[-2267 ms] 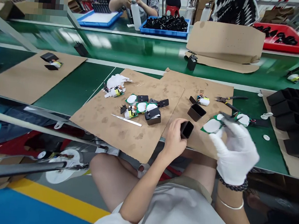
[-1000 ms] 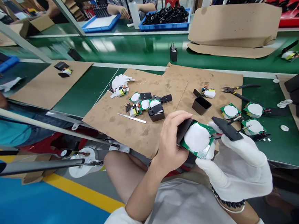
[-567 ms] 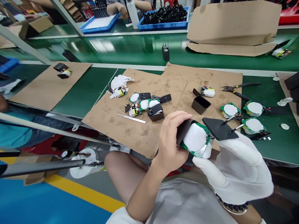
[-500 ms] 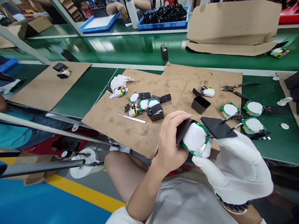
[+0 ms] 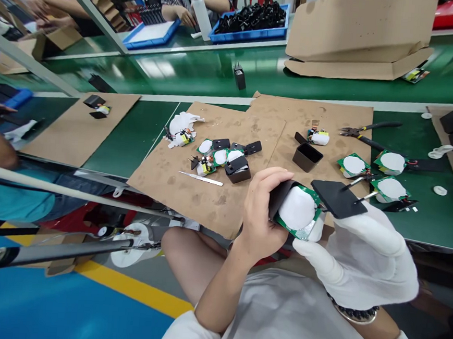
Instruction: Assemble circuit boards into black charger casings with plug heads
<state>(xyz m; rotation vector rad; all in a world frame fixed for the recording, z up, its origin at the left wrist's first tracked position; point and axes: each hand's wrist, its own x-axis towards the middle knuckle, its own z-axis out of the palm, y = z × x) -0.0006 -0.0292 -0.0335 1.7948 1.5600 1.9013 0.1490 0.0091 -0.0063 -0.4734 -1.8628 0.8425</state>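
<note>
My bare left hand (image 5: 257, 219) is wrapped round a black charger housing (image 5: 278, 198). A green circuit board with a round white pad (image 5: 297, 208) sits at the mouth of this housing, partly inside it. Beside the board stands a black end cap (image 5: 336, 199) with two metal plug pins, tilted away from the housing. My right hand (image 5: 372, 254), in a white glove, has its thumb at the board's lower edge and its fingers behind the cap. How the cap joins the board is hidden.
Cardboard sheets (image 5: 207, 212) cover part of the green table. On them lie tweezers (image 5: 201, 178), an open black housing (image 5: 308, 157) and several charger parts. Pliers (image 5: 355, 132) and more boards (image 5: 390, 189) lie on the right. Behind runs a green belt carrying a charger (image 5: 239, 77).
The charger on the belt has moved left, as has the cardboard piece's neighbouring board. My hands keep nearly the same hold. At the far left, another person's hands have shifted.
</note>
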